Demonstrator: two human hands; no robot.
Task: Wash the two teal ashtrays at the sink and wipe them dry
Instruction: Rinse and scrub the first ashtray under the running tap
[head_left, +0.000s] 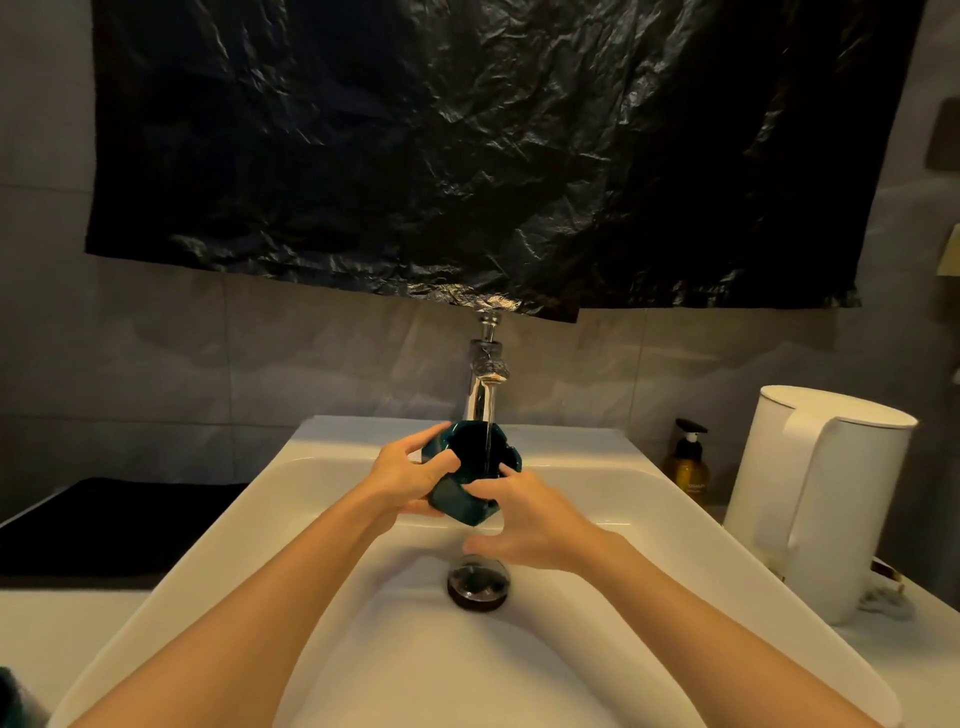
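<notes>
The left hand (410, 478) grips the teal ashtray (467, 496) from its left side, thumb curled over the rim and fingers wrapped behind. The right hand (527, 519) lies spread, its straight fingers touching the ashtray's near-right edge and its thumb hanging free below. The ashtray is tilted, hollow facing the person, held between both hands above the sink (291, 519), with the water stream (488, 441) from the chrome faucet (484, 387) just beyond the hands falling into it.

The main risk, as I judge it, is a slip. The glaze is wet, only one hand truly holds it, and a hard rub from the right fingers could twist it loose, letting it drop onto the drain stopper (478, 582) directly beneath the right hand and chip. At this tilt the water may also splash out toward the arms.

Count: two hands, one ashtray held, one faucet, one stream, one stopper. Well to the right of the right hand stand one pump bottle (688, 462) and one white kettle (810, 493). A teal shape (11, 696) far below the left arm may be the second ashtray; I cannot tell.
</notes>
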